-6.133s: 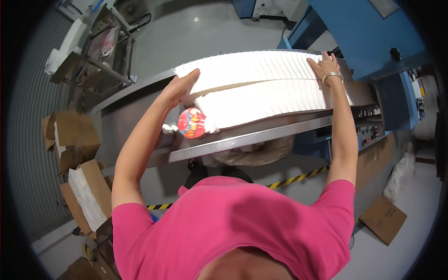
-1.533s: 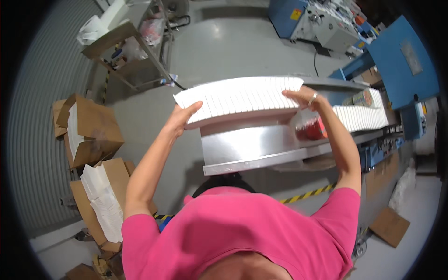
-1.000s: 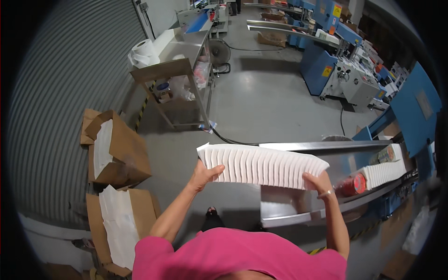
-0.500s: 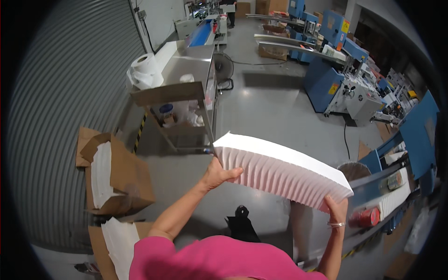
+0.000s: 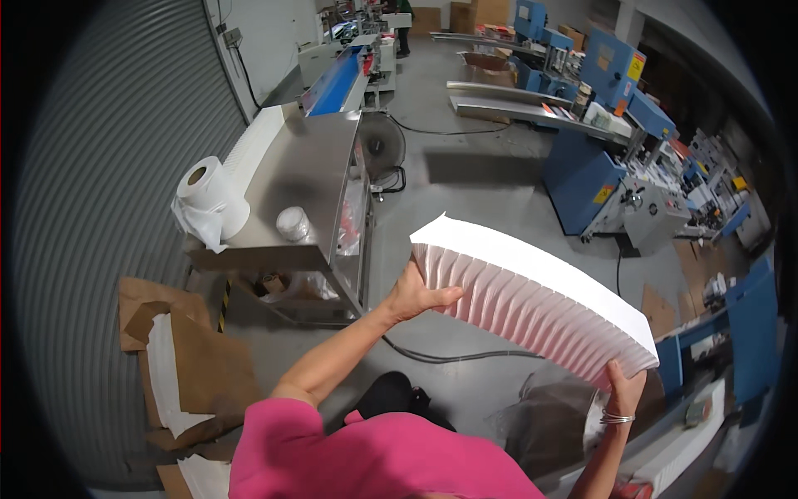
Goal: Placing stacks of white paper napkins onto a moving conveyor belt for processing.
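Note:
A long, slightly bowed stack of white folded paper pieces (image 5: 532,291) is stretched between my two hands, in the air above the floor. My left hand (image 5: 418,293) clasps its left end, thumb across the ridged near side. At the right end, lower in the picture, my right hand (image 5: 625,389) grips the stack with the thumb on the near side; its other fingers are mostly hidden. A steel table (image 5: 320,158) stands ahead to the left, bearing a white paper roll (image 5: 224,200), a small wrapped white item (image 5: 293,224) and a long row of similar paper.
Open cardboard boxes (image 5: 212,374) with white paper stand at the left by the shutter. A floor fan (image 5: 382,145) and a cable (image 5: 465,358) lie beyond. Blue machines (image 5: 578,175) line the right. Near my right arm is a clear plastic-lined bin (image 5: 544,424).
I have moved forward, so the steel table and its paper roll appear nearer. The stack stays in both hands and sits a little farther right in the picture.

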{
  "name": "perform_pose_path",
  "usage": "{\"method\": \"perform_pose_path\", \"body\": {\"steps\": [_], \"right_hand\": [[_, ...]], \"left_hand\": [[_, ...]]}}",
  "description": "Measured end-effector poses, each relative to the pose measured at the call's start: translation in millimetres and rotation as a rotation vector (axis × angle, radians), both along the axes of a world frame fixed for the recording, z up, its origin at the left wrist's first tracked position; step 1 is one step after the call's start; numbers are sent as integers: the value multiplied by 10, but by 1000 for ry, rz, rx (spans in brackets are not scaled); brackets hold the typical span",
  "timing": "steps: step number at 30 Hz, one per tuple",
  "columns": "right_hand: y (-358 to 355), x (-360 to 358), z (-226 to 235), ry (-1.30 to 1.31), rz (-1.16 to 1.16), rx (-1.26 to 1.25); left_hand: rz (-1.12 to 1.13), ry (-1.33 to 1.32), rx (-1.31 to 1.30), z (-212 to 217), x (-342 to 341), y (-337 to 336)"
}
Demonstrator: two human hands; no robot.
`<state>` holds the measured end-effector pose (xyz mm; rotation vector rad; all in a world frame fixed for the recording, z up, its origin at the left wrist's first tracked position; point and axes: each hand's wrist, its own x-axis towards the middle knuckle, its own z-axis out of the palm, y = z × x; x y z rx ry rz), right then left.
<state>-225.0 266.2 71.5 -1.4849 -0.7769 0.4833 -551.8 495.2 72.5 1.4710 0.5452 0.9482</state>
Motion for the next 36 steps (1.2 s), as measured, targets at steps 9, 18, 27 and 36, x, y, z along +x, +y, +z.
{"method": "perform_pose_path", "body": {"steps": [9,18,27,36], "right_hand": [[2342,-181,85,-84,243,-37],[5145,-741,56,-146,779,-48],[7304,-1852,-99,-130,1359,-251],[9187,-3418,-478,-396,1835,-526]], "left_hand": [[296,-33,-1,-25,-509,1361],[780,54,-43,-67,-1329,2311],[1270,-97,-188,-343,-1570,2678],[1610,-36,-579,-668,-1920,3351]]}}
